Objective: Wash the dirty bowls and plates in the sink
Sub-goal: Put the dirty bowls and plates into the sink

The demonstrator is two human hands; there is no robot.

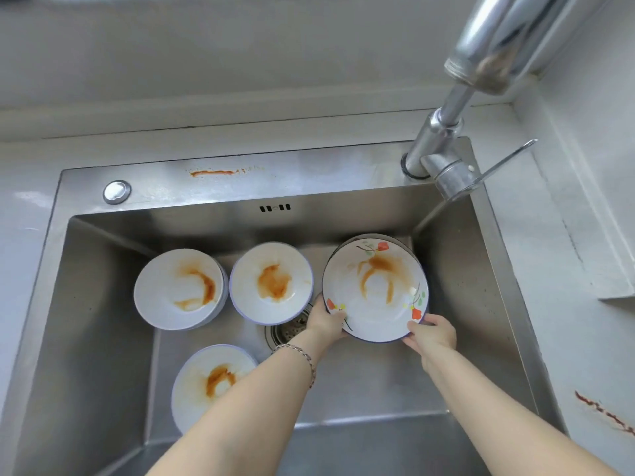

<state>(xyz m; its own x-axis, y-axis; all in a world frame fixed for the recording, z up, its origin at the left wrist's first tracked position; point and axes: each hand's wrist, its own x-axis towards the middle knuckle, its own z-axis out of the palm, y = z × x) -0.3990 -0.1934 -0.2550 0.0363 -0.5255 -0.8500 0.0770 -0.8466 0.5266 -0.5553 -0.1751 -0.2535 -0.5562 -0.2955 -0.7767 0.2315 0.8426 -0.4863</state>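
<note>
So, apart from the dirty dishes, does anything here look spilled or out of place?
Yes. An orange sauce streak lies on the sink's back ledge, left of the tap, and a reddish smear marks the counter at the right. Both sit outside the basin.

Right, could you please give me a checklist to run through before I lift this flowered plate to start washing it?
1. Grip: the left hand and the right hand both hold the floral plate by its near rim: ok.
2. Water: no stream shows below the faucet: not ok.
3. Drain free: partly hidden by the left wrist: cannot tell.
4. Clearance from the middle bowl: a narrow gap shows: ok.
5. Under the plate: a second rim shows at its far edge, stacked or not: cannot tell.
6. Sponge or soap: none in view: not ok.
</note>
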